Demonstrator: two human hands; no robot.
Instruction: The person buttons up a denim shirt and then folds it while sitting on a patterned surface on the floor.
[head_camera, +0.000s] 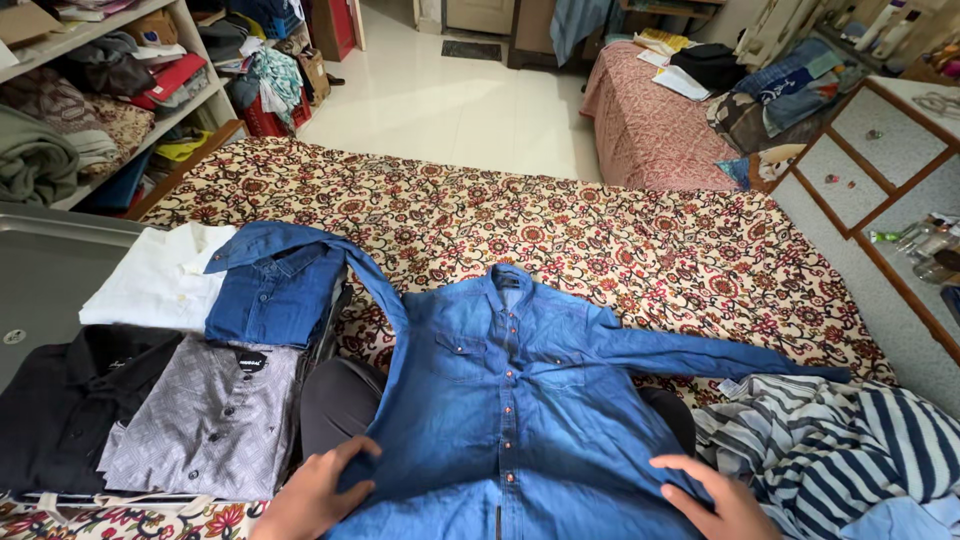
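1. Down at the frame's lower edge, the left hand (312, 495) lies flat on the lower left side of the denim shirt (515, 400), fingers spread and pressing rather than pinching; its grip is open, closed on nothing.
2. The right hand (715, 495) mirrors it on the lower right side, palm down, fingers apart, again an open grip resting on cloth. With one hand on each side, the fabric looks pinned and kept taut across its width.
3. That shirt lies front up over the person's lap and the bed (620, 230), buttoned, collar pointing away, both sleeves thrown outward; the left sleeve runs up and over the nearby stack, the right one reaches toward the striped heap. Spread this way its whole front lies smooth and exposed.
4. Left of it sit folded shirts in a tidy block: a grey shirt (205, 425) nearest, a black shirt (60, 400) beside it, a white shirt (150, 280) and a darker denim shirt (275, 295) behind. They rest on a grey flat surface, kept apart from the loose garments.
5. Right of the right hand, striped clothes (840, 445) lie crumpled in a heap, unfolded.
6. Farther off stand cluttered shelves (110, 90) on the left and a second bed (650, 130) across the pale floor.
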